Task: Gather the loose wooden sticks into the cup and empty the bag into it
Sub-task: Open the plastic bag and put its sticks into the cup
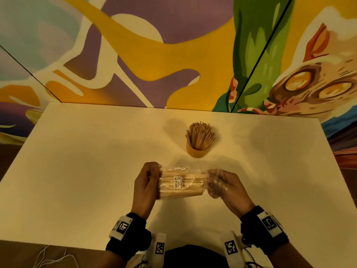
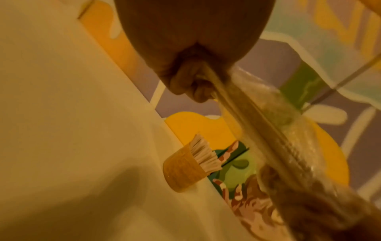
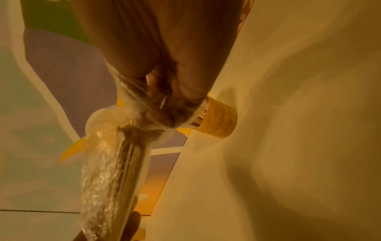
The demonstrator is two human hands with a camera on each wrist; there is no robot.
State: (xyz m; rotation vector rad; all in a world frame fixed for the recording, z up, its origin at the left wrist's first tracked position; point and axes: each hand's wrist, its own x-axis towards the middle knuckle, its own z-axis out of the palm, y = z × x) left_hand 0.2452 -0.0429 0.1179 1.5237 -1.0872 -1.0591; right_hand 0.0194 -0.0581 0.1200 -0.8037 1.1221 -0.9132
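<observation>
A clear plastic bag (image 1: 181, 183) packed with wooden sticks is held level above the white table (image 1: 77, 171), a small label on its top. My left hand (image 1: 148, 182) grips the bag's left end, fingers curled round it (image 2: 193, 84). My right hand (image 1: 220, 185) pinches the crumpled plastic at the right end (image 3: 164, 104). Beyond the bag stands a round wooden cup (image 1: 198, 148) full of upright sticks (image 1: 200, 134); the cup also shows in the left wrist view (image 2: 183, 169) and the right wrist view (image 3: 218, 117). I see no loose sticks lying on the table.
A painted mural wall (image 1: 154, 55) rises right behind the table's far edge. White cables (image 1: 50, 256) hang below the near left edge. Bare tabletop lies on both sides of the cup and hands.
</observation>
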